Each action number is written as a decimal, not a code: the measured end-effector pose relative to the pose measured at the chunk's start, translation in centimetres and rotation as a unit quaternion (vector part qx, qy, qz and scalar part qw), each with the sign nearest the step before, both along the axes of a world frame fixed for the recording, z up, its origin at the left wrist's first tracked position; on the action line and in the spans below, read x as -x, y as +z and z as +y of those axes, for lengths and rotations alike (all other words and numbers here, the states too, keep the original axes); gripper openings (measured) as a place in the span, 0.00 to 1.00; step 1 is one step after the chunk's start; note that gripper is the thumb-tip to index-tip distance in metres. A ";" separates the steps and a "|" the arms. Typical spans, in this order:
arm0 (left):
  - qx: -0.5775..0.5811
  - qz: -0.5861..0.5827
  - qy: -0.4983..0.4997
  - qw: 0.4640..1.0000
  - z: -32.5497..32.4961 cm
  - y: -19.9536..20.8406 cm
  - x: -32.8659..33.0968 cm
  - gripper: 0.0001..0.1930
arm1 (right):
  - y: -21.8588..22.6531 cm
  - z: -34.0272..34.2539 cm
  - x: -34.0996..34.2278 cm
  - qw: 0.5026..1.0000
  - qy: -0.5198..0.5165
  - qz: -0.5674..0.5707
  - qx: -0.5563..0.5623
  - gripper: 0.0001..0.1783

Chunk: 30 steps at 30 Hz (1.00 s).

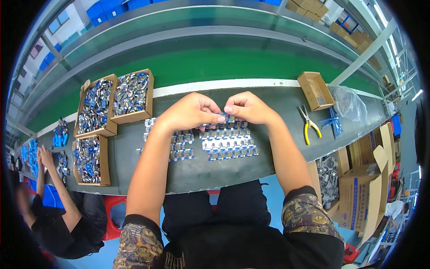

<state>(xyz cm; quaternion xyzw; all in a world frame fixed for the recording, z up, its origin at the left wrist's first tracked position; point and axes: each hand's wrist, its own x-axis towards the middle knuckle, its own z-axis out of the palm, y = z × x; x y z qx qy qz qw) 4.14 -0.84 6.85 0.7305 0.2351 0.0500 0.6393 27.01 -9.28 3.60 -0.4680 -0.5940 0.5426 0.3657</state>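
Close in front of us, on the dark workbench, rows of small blue-and-silver circuit boards lie in a block, with more rows to the left, partly behind our left forearm. Over the far end of the right-hand block, our left hand and right hand almost meet, thumbs and fingers curled inward close to the boards — whether either pinches a piece, we cannot tell, since the fingertips hide it.

We judge the boards light, stiff and rather fragile, with smooth faces that may slip; we would take them by the bare edges, sparing the raised parts.

To the right lie yellow-handled pliers with their handles apart, then some blue strips, an open cardboard tray and a clear plastic bag. To the left stand cardboard boxes heaped with small metal-and-blue parts; past them, a co-worker's hands are raised close together. Beyond the bench runs a green belt.
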 end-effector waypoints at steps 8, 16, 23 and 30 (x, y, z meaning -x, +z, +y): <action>0.013 -0.049 -0.013 0.999 -0.4 -0.6 -0.5 0.10 | 0.4 -0.3 0.0 0.997 0.001 0.061 0.041 0.16; 0.065 -0.092 0.058 0.992 0.3 0.2 -0.4 0.11 | 0.0 0.5 -0.9 0.986 -0.150 0.072 -0.018 0.13; 0.008 -0.103 0.111 0.989 1.5 -2.3 -0.4 0.18 | -1.2 1.5 -2.2 0.853 -0.271 -0.413 -0.171 0.11; 0.009 0.033 0.096 0.995 0.3 0.4 -0.1 0.19 | -0.8 1.0 -0.8 0.923 -0.281 -0.185 -0.184 0.13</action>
